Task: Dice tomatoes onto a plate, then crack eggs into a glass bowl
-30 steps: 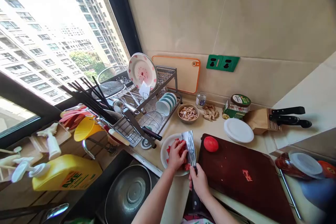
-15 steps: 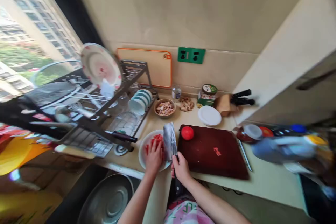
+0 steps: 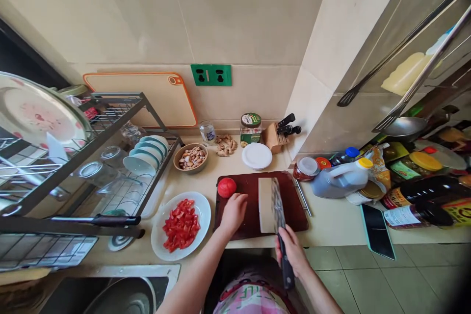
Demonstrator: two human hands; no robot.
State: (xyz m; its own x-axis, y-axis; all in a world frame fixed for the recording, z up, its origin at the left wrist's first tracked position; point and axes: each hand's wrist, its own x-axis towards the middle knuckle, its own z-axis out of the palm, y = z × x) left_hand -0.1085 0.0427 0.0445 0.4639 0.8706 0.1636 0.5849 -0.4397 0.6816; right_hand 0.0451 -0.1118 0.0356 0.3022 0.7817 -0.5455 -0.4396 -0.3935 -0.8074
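Observation:
My right hand (image 3: pixel 292 250) grips the black handle of a cleaver (image 3: pixel 268 206), whose broad blade is over the right part of a dark red-brown cutting board (image 3: pixel 294 225). My left hand (image 3: pixel 235 211) is above the board's left part, fingers curled and close together; whether anything is in them is hidden. Just beyond its fingers a whole, shiny red tomato (image 3: pixel 226 187) rests at the board's far left corner. Left of the board, a white plate (image 3: pixel 203 206) bears a heap of diced tomato (image 3: pixel 181 225).
A dish rack (image 3: pixel 147 103) with bowls and glasses stands left, above a sink edge (image 3: pixel 162 271). Behind the board are a bowl of garlic (image 3: pixel 190 158), ginger (image 3: pixel 225 145), a white lid (image 3: pixel 256 156) and a knife block (image 3: pixel 274 137). Bottles, jars and a phone (image 3: pixel 378 230) lie right.
My left hand has left the diced tomato on the plate and moved right over the board. The cleaver has moved from beside the plate to above the board. The view has swung right.

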